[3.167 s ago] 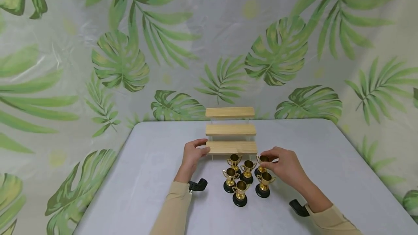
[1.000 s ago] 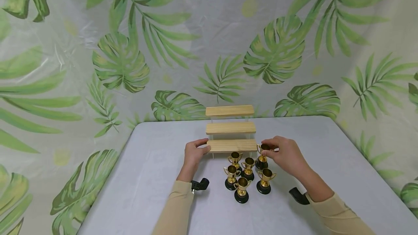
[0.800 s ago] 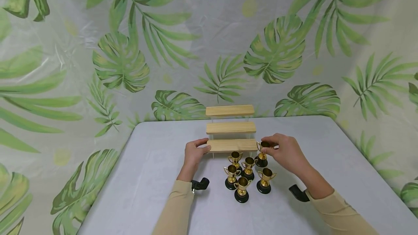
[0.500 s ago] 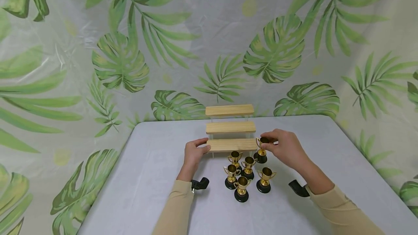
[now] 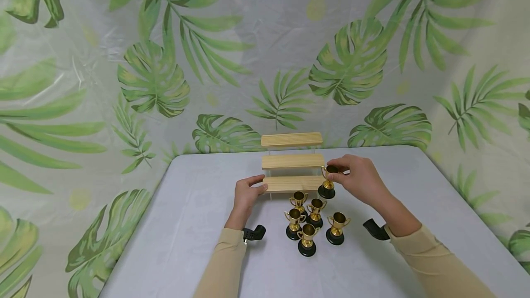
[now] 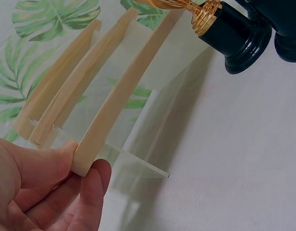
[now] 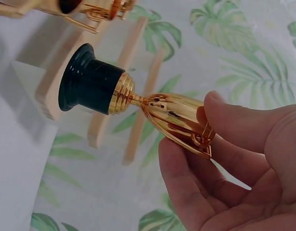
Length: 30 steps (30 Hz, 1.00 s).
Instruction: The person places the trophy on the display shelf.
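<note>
A three-step wooden riser (image 5: 292, 163) on clear legs stands at the table's middle back. My left hand (image 5: 246, 194) pinches the left end of its lowest step (image 6: 116, 98) between thumb and fingers (image 6: 92, 185). My right hand (image 5: 356, 178) holds a small gold trophy (image 5: 327, 180) with a black base (image 7: 87, 82) by its cup (image 7: 174, 118), lifted at the right end of the lowest step. Several more gold trophies (image 5: 310, 224) stand grouped on the table in front of the riser.
The white table (image 5: 198, 243) has rounded far corners and is ringed by a leaf-print curtain (image 5: 157, 72). Black wrist camera mounts (image 5: 253, 233) sit at both sleeves. Bare tabletop lies left and right of the riser.
My right hand has lifted one trophy out of the group and carried it up and back toward the riser's right end. The left hand has kept its hold on the lowest step.
</note>
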Available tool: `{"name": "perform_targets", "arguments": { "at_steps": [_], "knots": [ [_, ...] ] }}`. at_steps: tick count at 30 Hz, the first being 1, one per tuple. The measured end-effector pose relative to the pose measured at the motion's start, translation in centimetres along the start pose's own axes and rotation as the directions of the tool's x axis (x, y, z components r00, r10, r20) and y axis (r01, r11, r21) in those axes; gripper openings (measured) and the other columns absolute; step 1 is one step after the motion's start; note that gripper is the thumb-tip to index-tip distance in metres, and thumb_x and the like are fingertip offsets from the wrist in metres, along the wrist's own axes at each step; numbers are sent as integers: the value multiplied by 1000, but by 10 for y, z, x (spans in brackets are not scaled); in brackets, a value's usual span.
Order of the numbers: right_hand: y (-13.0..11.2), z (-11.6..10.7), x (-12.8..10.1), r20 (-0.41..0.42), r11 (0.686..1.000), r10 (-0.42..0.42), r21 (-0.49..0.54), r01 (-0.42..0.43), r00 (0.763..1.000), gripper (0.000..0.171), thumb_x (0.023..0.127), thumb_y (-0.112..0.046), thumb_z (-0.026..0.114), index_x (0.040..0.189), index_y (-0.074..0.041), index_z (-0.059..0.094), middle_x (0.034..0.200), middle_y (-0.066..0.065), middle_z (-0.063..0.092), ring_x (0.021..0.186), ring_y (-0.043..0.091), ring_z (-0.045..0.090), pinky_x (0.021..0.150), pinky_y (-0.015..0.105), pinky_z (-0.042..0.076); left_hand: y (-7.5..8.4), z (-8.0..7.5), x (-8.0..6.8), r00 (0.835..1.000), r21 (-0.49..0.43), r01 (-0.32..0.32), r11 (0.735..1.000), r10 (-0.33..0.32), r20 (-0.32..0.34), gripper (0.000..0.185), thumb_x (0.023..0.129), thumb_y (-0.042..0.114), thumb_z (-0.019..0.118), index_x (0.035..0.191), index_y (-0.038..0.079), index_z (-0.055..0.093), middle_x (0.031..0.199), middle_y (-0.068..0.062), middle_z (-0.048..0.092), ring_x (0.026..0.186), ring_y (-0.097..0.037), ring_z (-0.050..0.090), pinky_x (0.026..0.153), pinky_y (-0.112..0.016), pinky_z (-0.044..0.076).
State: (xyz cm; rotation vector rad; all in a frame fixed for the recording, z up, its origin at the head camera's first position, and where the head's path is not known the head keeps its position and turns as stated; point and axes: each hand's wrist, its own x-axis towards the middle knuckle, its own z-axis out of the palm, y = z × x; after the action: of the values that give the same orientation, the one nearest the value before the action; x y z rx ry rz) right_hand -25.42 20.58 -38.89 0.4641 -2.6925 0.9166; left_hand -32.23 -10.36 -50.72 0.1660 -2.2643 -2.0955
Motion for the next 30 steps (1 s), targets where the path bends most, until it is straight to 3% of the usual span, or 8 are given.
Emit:
{"name": "perform_targets", "arguments": {
  "at_steps": [17, 24, 30],
  "knots": [
    [-25, -13, 24, 14, 1000, 21, 15, -21, 1000, 37, 91, -25, 78, 125, -11, 72, 109, 5, 71, 100, 25, 66, 73, 45, 57, 1, 2, 0, 1000, 17, 18, 1000, -18, -8, 36, 84, 0, 79, 120, 0, 73, 126, -15, 66, 99, -20, 68, 75, -28, 59],
    [-37, -17, 38, 18, 1000, -6, 10, 6, 1000, 33, 91, -23, 78, 122, -12, 73, 107, 4, 70, 98, 25, 65, 75, 46, 56, -1, 0, 1, 1000, 9, 28, 1000, -27, -14, 35, 85, 0, 79, 120, 2, 74, 127, -16, 65, 93, -18, 69, 73, -28, 59],
    [-47, -19, 50, 12, 999, -53, -4, 53, 999, 35, 91, -22, 77, 123, -10, 72, 107, 4, 71, 97, 24, 66, 77, 46, 55, -1, 0, 0, 1000, 1, 28, 1000, -28, -7, 34, 85, 1, 79, 118, 4, 75, 128, -14, 65, 98, -20, 68, 77, -29, 59]
  ]
}}
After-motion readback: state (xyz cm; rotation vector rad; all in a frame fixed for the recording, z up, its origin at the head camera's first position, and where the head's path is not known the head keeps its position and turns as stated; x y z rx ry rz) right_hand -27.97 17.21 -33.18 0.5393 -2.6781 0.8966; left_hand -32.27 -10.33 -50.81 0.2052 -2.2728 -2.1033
